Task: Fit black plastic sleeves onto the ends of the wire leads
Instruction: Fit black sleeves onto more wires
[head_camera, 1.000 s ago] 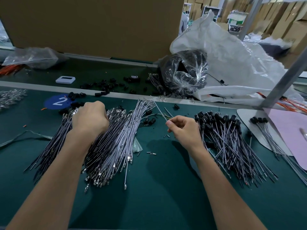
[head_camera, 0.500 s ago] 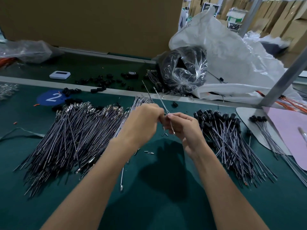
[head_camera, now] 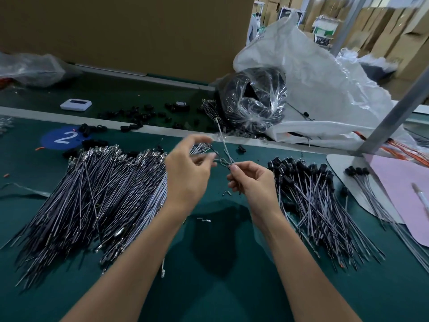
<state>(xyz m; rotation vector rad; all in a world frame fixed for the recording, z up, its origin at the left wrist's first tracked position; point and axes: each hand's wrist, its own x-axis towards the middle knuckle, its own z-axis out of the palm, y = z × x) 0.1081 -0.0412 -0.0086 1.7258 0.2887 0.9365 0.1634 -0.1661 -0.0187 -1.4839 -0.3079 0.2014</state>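
Fingers (head_camera: 234, 168) of the right hand (head_camera: 253, 184) are pinched on wire leads (head_camera: 224, 147) raised toward 12 o'clock; left hand (head_camera: 188, 175) fingers are loosely curled, grip cannot be told.

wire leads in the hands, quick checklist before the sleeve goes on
1. Right hand pinches the wire leads: ok.
2. Left hand holds a black sleeve: cannot tell, its fingertips are blurred.
3. Lead tips lined up: cannot tell, blurred.
4. Loose black sleeves within likely reach: ok, some lie by the blue marker.
5. Bare pile and sleeved pile kept apart: ok, one lies on each side of the hands.
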